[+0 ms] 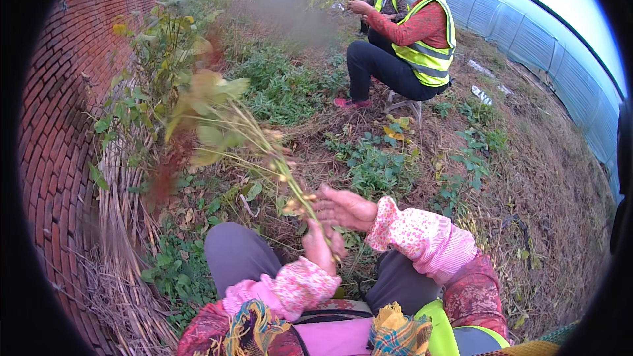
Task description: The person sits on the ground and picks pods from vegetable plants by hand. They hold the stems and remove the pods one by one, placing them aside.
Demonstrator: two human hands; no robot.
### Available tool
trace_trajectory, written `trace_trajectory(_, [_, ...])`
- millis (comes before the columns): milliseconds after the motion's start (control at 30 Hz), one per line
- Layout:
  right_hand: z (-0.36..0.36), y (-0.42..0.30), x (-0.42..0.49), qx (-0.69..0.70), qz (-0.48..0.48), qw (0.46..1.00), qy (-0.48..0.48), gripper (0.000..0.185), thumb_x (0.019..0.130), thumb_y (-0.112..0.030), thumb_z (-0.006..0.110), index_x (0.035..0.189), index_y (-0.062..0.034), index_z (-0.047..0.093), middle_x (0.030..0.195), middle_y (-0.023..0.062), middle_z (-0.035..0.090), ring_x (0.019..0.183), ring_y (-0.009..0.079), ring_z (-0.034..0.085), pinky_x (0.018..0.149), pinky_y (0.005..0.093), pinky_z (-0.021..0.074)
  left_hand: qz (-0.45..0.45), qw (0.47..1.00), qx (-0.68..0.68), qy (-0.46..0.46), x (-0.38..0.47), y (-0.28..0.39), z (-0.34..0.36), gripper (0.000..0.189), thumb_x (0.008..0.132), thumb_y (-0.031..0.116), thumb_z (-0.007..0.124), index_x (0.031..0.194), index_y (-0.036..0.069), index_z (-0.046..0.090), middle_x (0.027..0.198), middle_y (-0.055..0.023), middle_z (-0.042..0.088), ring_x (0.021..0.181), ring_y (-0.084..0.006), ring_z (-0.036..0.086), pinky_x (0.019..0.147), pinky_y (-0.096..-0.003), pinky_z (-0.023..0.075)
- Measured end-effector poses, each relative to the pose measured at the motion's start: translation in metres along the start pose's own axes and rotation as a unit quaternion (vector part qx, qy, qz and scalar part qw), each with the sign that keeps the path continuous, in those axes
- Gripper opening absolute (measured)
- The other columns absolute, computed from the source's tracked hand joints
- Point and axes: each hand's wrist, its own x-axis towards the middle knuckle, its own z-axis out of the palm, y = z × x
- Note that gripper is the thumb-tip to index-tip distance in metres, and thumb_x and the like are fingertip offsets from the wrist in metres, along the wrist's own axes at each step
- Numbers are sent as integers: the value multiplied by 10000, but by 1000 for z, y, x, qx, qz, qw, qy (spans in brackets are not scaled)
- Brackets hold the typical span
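Note:
My left hand point(322, 247) is closed around the lower stem of a cut leafy plant with pods, likely a bean plant point(284, 165). The stalks slant up and left from that hand, and their yellow-green leaves are blurred. Small pale yellow pods point(298, 204) cluster on the stem just above my left hand. My right hand point(346, 208) is beside these pods with its fingers extended towards the stem; whether it touches or pinches a pod is unclear.
A brick wall point(59, 148) runs along the left, with dry stalks point(123, 207) laid against its base. Two people in reflective vests point(428, 54) sit ahead, the nearer on a low stool point(405, 104). Weeds point(378, 165) cover the ground between. Plastic sheeting point(534, 49) curves along the right.

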Motion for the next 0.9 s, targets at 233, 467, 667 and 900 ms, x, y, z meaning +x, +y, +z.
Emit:
trace_trajectory(233, [-41, 67, -27, 51, 130, 964, 226, 385, 902, -362, 706, 1052, -16, 628, 958, 61, 672, 693, 105, 621, 622, 277, 541, -52, 963, 264, -16, 24, -131, -29, 701, 1022, 554, 293, 706, 4, 592, 602, -105, 592, 540, -224, 604, 515, -379, 470])
trace_trajectory(467, [-81, 63, -56, 81, 99, 926, 355, 270, 942, -279, 668, 884, -20, 618, 620, -30, 493, 421, 36, 324, 387, 225, 246, -285, 807, 396, -333, 71, -99, -9, 701, 982, 649, 301, 962, 28, 626, 858, -99, 700, 668, -195, 659, 517, -336, 495])
trace_trajectory(667, [-90, 20, -72, -24, 41, 927, 373, 294, 932, -286, 665, 778, -43, 603, 536, -16, 476, 364, 62, 344, 344, 260, 248, 19, 385, 756, -529, 86, -29, -37, 704, 934, 668, 420, 947, -16, 589, 824, -185, 647, 786, -339, 661, 715, -471, 511])
trace_trajectory(900, [-121, -41, -42, 32, -80, 913, 399, 303, 993, -306, 550, 859, -40, 604, 593, -6, 510, 373, 48, 332, 325, 246, 254, 48, 290, 814, -501, 78, -13, -39, 617, 949, 610, 450, 947, 2, 557, 840, -213, 634, 838, -396, 643, 736, -492, 507])
